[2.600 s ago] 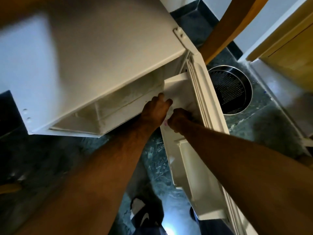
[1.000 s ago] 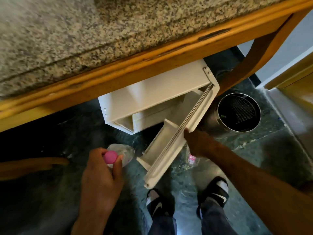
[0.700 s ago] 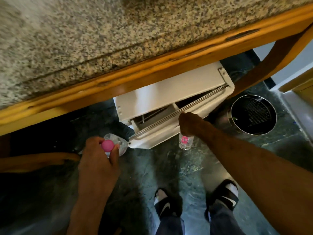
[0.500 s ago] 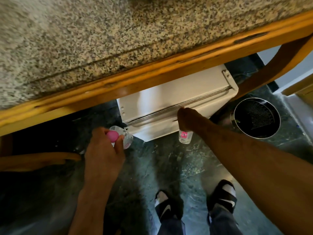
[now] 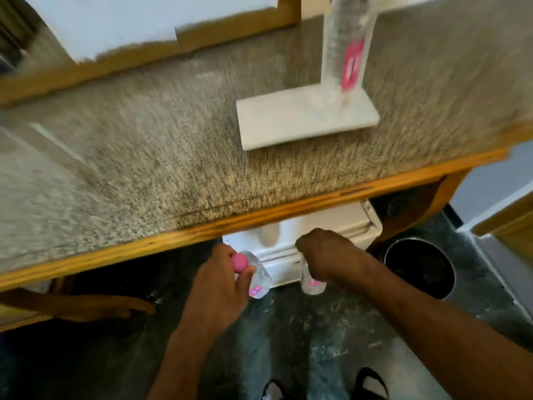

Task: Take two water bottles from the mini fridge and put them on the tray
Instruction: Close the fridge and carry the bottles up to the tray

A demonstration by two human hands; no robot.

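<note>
My left hand (image 5: pixel 220 280) grips a clear water bottle (image 5: pixel 258 277) by its pink cap, just below the counter's wooden edge. In my right hand (image 5: pixel 326 255) hangs a second clear bottle (image 5: pixel 311 280) with a pink label, held by its top. Both hang in front of the white mini fridge (image 5: pixel 317 226), whose door is shut. On the granite counter (image 5: pixel 144 168) lies a white tray (image 5: pixel 274 125). A tall clear bottle (image 5: pixel 344 44) with a pink label stands on the tray's right part.
A wooden strip (image 5: pixel 259 217) edges the counter above the fridge. A round metal bin (image 5: pixel 421 268) stands on the dark floor to the right of the fridge. My feet (image 5: pixel 369 383) are at the bottom. The picture is blurred by head motion.
The fridge door has swung shut under my right hand. My view has lifted from the floor to the counter, bringing the tray into sight. Both hands have risen with their bottles.
</note>
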